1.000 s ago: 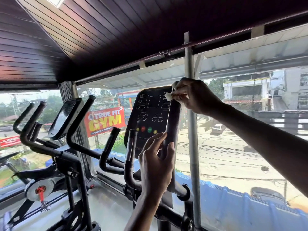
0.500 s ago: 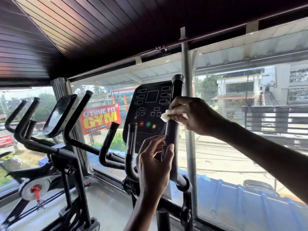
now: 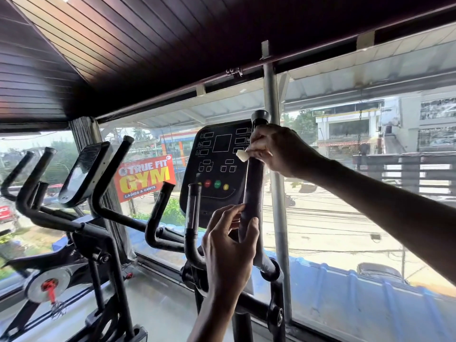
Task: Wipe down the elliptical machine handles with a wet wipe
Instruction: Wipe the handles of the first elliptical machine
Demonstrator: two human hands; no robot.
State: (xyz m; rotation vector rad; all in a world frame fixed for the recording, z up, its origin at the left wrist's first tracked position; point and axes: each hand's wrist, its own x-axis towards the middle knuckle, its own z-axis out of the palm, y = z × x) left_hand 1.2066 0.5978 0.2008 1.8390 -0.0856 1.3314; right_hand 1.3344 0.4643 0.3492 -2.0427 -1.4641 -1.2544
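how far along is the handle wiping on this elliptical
Partly through. In hand: the right hand presses the wet wipe against the upper part of the right handle, while the left hand steadies it lower down. Nothing shows as clearly finished; no wet sheen is readable. Left: the lower stretch of this handle and the untouched left handle.

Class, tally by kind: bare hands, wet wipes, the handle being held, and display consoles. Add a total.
Bare hands: 2 (left hand, right hand)
Small white wet wipe: 1
Black padded handle in both hands: 1
Black display consoles: 2
Total: 6
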